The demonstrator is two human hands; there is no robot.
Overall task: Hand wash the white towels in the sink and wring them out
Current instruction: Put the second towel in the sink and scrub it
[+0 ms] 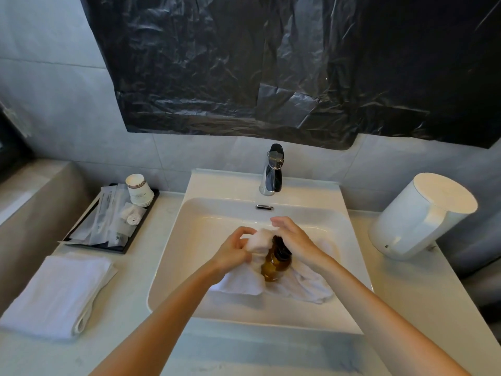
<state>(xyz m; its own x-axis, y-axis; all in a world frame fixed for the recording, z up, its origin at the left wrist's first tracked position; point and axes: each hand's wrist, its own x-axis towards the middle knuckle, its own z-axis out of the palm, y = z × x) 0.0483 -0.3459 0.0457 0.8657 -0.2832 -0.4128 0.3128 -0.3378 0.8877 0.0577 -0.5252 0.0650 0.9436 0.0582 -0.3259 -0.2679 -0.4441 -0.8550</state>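
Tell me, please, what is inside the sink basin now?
A white towel lies crumpled in the sink, around an amber pump bottle. The left hand grips a bunched part of it; the right hand is over the pump. What lies under the towel cannot be seen.

Person's body, head view: two forearms and two hands visible. Left hand bare, right hand bare. Both forearms bare along their whole visible length, wrist to lower frame edge. Forearms slender, wrists narrow, fingers long. Nail detail too small to tell
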